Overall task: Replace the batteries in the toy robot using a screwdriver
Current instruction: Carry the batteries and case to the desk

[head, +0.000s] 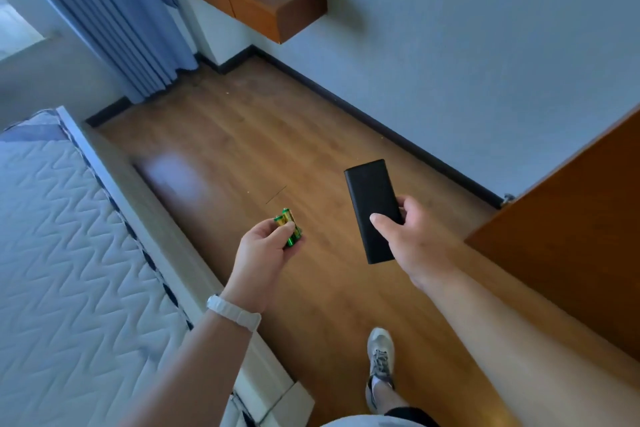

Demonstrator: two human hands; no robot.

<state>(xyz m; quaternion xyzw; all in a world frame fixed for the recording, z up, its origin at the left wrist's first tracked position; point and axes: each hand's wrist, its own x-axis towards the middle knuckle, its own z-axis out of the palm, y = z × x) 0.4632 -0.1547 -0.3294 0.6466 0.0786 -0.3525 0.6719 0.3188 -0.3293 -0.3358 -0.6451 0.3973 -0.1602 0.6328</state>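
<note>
Both arms reach forward over the wooden floor (277, 135): left hand (265, 246) pinching green batteries (289, 224), right hand (412, 236) clasping a black rectangular case (370, 198), thumb on top.

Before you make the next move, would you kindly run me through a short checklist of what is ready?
1. Hold on the batteries: ok, the left hand grips them.
2. Battery count: cannot tell, fingers cover part of them.
3. Hold on the black box: ok, the right hand grips its lower half, thumb on top.
4. Screwdriver at hand: cannot tell, none shows outside the black box.
5. Toy robot within reach: not ok, none is in view.
</note>
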